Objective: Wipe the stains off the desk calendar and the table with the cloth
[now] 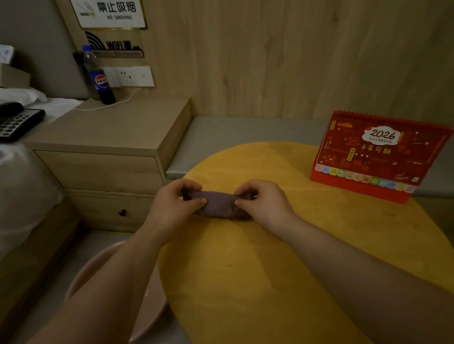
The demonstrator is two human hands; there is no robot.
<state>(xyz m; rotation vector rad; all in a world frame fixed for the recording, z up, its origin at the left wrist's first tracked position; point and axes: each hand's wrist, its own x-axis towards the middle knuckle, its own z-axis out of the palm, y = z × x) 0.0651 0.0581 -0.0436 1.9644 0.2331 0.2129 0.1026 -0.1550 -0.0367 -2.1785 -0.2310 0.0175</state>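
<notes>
Desk (279, 287) nearest; my left hand (174, 208) and right hand (264, 202) pinch the cloth (219, 203) ends: soft, light, limp; best bunched mid-fold

The room is dim and warm-toned, with no glare. Soft arm shadows fall on the yellow tabletop (329, 245) near the hands (175, 203). Wide-angle distortion bends the wall panels and bed edge away from the tabletop. Detail is soft and slightly blurred throughout; far signs stay readable.
</notes>
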